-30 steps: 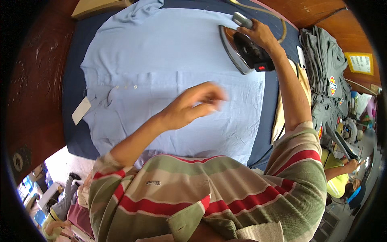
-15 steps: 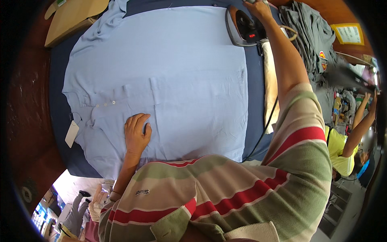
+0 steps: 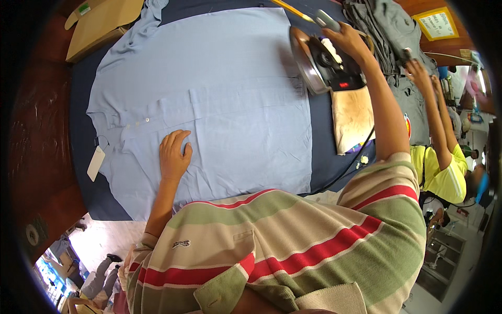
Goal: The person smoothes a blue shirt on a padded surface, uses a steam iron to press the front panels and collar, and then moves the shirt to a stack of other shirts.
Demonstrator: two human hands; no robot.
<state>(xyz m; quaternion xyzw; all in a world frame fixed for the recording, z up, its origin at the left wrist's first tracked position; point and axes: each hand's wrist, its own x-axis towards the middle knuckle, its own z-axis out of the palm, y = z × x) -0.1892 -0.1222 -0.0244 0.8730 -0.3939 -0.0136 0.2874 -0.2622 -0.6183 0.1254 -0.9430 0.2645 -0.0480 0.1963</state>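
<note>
Dark blue padding covers the bench (image 3: 78,157), and a light blue shirt (image 3: 230,89) lies spread flat across it, collar and white tag (image 3: 96,163) to the left. Left hand (image 3: 174,156) presses palm-down on the shirt, fingers (image 3: 178,138) loosely spread and released, gripping nothing. Right hand (image 3: 351,43) is clenched around the handle of the iron (image 3: 324,65), tipped up beside a scorched pad (image 3: 353,118) at the shirt's right edge.

A cardboard box (image 3: 102,25) lies far left; grey garments (image 3: 389,23) are piled right.
</note>
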